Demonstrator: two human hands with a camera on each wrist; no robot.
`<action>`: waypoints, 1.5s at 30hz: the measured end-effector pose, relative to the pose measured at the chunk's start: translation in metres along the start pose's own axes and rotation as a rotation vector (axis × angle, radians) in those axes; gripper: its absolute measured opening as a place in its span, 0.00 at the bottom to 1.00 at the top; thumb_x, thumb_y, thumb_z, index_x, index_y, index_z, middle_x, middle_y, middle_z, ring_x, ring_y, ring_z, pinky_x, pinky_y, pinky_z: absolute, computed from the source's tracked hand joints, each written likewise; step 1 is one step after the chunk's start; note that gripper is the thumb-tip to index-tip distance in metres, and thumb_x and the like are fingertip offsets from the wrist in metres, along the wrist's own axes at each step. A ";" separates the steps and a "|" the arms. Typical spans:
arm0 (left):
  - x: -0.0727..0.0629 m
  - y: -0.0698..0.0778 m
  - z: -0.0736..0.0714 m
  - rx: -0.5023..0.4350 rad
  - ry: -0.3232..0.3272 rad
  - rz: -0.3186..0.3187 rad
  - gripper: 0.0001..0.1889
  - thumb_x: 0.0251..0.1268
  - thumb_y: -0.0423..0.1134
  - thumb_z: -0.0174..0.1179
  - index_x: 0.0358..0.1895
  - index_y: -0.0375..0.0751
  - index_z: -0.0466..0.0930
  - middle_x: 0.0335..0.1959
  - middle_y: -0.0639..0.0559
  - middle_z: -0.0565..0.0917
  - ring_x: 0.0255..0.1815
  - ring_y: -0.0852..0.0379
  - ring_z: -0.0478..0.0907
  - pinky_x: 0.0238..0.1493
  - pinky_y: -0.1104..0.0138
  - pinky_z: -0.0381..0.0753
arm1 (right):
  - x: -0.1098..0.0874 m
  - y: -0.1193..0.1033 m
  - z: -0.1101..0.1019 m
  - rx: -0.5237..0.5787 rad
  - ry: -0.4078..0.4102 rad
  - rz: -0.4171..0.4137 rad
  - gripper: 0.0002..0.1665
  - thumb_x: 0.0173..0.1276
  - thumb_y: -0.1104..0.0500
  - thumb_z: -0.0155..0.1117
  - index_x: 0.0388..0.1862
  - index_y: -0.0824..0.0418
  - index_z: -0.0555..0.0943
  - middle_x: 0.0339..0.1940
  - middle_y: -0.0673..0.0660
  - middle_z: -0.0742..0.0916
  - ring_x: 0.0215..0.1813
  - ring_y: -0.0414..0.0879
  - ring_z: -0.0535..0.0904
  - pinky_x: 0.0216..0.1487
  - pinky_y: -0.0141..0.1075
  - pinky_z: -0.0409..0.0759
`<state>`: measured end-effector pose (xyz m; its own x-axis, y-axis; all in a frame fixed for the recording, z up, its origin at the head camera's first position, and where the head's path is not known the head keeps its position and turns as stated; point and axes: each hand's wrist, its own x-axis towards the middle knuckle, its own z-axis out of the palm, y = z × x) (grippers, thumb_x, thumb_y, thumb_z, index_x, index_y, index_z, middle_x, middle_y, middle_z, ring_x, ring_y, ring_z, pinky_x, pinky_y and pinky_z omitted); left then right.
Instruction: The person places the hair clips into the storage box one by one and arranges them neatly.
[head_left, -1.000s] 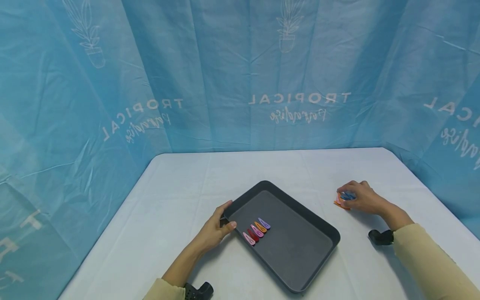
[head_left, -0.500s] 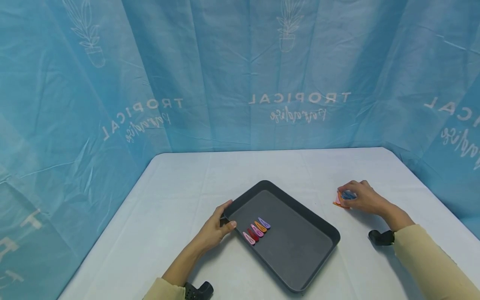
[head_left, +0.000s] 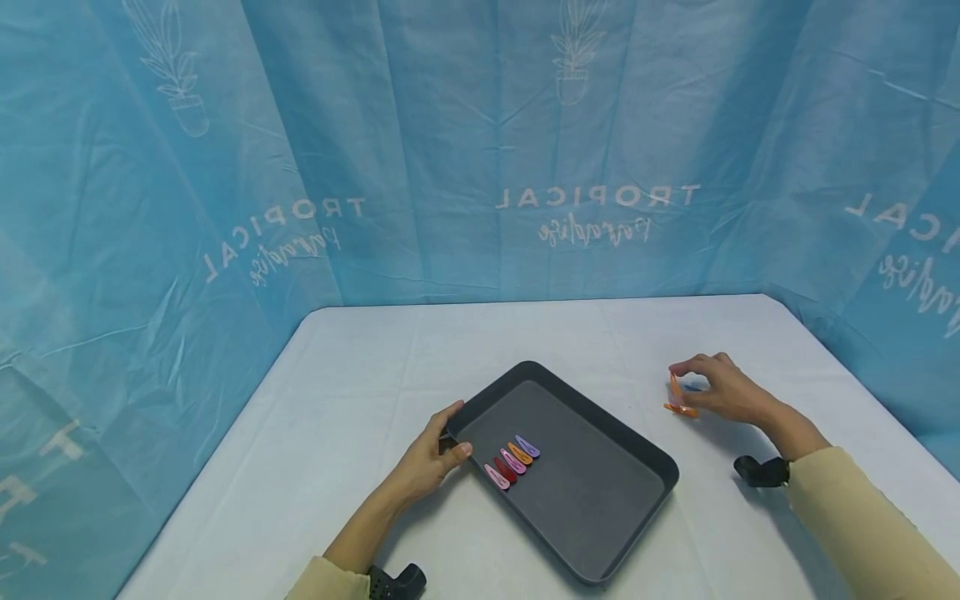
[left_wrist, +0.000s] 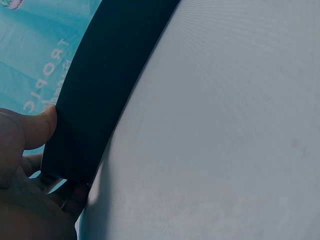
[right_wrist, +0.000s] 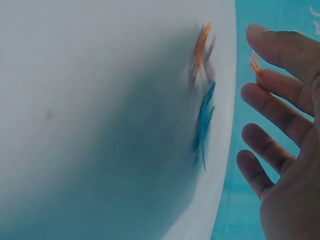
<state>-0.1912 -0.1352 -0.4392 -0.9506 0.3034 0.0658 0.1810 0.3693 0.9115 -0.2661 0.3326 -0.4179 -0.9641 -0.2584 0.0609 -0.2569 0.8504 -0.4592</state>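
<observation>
My left hand (head_left: 422, 467) grips the near-left corner of a dark grey baking tray (head_left: 592, 492), thumb at the rim and fingers round the outer wall. In the left wrist view the tray's side wall (left_wrist: 95, 95) sits between thumb and fingers. Inside the tray, several snap hair clips (head_left: 514, 458) in pink, red, orange and purple lie in a slanted row. To the tray's right, my right hand (head_left: 722, 390) pinches an orange hair clip (right_wrist: 255, 63) between thumb and index finger, the other fingers spread. Beneath it lie orange clips (head_left: 681, 411) and blue clips (right_wrist: 205, 120).
The tray stands at an angle on a table with a white cloth (head_left: 375, 375). A blue printed curtain (head_left: 450, 150) hangs behind the table and along both sides. Black wrist cameras (head_left: 761, 472) are strapped at both cuffs.
My right hand has risen slightly from the small pile, lifting an orange hair clip between thumb and index finger. The left hand and the tray have stayed in place.
</observation>
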 end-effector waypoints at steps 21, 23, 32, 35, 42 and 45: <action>0.000 -0.001 0.000 0.003 -0.001 -0.003 0.35 0.66 0.38 0.57 0.74 0.47 0.53 0.75 0.37 0.52 0.75 0.35 0.48 0.67 0.40 0.59 | 0.007 -0.063 -0.013 0.023 0.046 -0.235 0.31 0.58 0.54 0.71 0.60 0.59 0.76 0.58 0.58 0.81 0.55 0.50 0.67 0.48 0.44 0.71; 0.000 -0.002 0.000 0.006 -0.007 -0.005 0.35 0.66 0.37 0.57 0.74 0.46 0.52 0.75 0.36 0.51 0.75 0.34 0.47 0.66 0.40 0.60 | 0.009 -0.068 -0.013 0.021 0.038 -0.245 0.32 0.58 0.52 0.71 0.60 0.59 0.76 0.57 0.58 0.81 0.55 0.50 0.67 0.48 0.44 0.71; 0.000 -0.001 0.000 0.001 -0.006 -0.001 0.35 0.66 0.37 0.57 0.74 0.46 0.51 0.75 0.36 0.51 0.74 0.34 0.49 0.66 0.41 0.61 | 0.013 -0.095 -0.011 0.027 0.030 -0.314 0.31 0.56 0.54 0.72 0.60 0.58 0.76 0.56 0.56 0.81 0.56 0.48 0.66 0.51 0.46 0.72; -0.001 0.000 0.000 0.004 -0.004 0.000 0.35 0.66 0.37 0.57 0.74 0.46 0.52 0.75 0.36 0.51 0.74 0.33 0.51 0.65 0.41 0.63 | 0.014 -0.102 -0.008 0.027 0.031 -0.349 0.31 0.56 0.54 0.72 0.60 0.58 0.76 0.56 0.56 0.81 0.55 0.48 0.66 0.50 0.46 0.72; -0.001 0.000 0.000 0.004 -0.010 -0.004 0.35 0.67 0.37 0.56 0.74 0.47 0.52 0.75 0.36 0.50 0.74 0.33 0.49 0.65 0.41 0.62 | 0.014 -0.119 0.003 0.049 0.019 -0.383 0.31 0.57 0.54 0.71 0.60 0.56 0.76 0.57 0.53 0.80 0.57 0.47 0.66 0.52 0.50 0.73; 0.000 -0.002 0.000 0.012 -0.005 -0.003 0.35 0.67 0.37 0.57 0.74 0.47 0.52 0.75 0.35 0.51 0.74 0.33 0.50 0.65 0.41 0.63 | 0.014 -0.126 0.008 0.043 0.016 -0.408 0.30 0.58 0.55 0.71 0.60 0.54 0.76 0.56 0.52 0.80 0.57 0.47 0.67 0.52 0.50 0.73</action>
<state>-0.1913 -0.1356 -0.4408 -0.9499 0.3068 0.0606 0.1808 0.3808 0.9068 -0.2469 0.2175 -0.3664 -0.7846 -0.5630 0.2595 -0.6158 0.6598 -0.4306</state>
